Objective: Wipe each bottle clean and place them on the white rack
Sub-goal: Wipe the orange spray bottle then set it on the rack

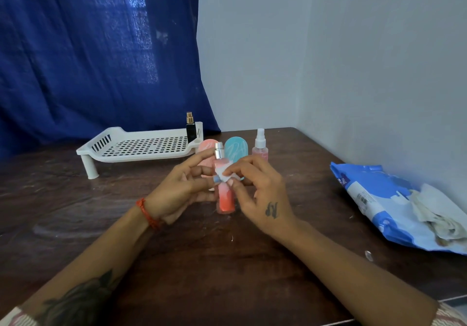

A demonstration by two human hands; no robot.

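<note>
A: Any readable text?
B: No. The wipes pack point(379, 199) at your right has print, too small to read. Teal bottle point(236, 150) shows a white scrawl, illegible.
A: Where's the bottle you're wiping?
B: Coral spray bottle point(225, 200), upright between your hands above the table point(202, 262). Your left hand point(177, 194) grips its side, fingers curled round it. Your right hand point(257, 194) pinches a white wipe point(223, 171) against its upper body.
A: Rack?
B: White rack point(141, 146) far left, black bottle point(190, 128) at its right end.
</note>
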